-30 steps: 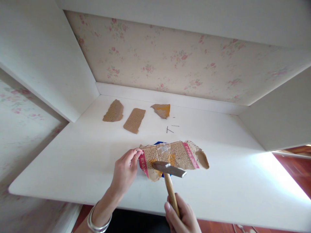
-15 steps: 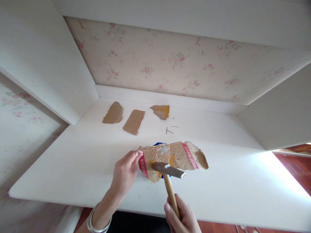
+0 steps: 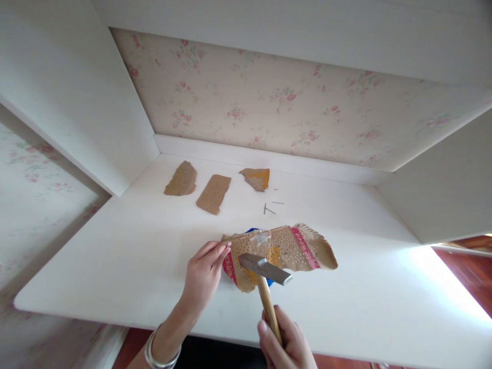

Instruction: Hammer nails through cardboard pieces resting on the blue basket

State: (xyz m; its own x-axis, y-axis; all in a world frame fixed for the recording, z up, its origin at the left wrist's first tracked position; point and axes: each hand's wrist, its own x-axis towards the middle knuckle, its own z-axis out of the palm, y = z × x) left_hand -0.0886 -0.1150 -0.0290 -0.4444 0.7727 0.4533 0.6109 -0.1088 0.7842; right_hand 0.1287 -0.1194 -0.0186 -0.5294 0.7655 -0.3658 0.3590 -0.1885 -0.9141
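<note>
A torn strip of brown cardboard (image 3: 292,248), full of small holes and crossed by red tape bands, lies on the white shelf board (image 3: 126,256) over something blue. My left hand (image 3: 205,274) pinches the strip's left end with closed fingertips. My right hand (image 3: 286,346) grips the wooden handle of a hammer (image 3: 265,279). Its steel head hangs just above the left part of the strip.
Three smaller cardboard scraps (image 3: 213,192) lie in a row near the back of the shelf. A few loose nails (image 3: 269,209) rest between them and the strip. White side panels and a floral back wall (image 3: 269,97) close the space in.
The right end of the cardboard strip has shifted slightly right and down. The hammer head and both hands stay almost where they were.
</note>
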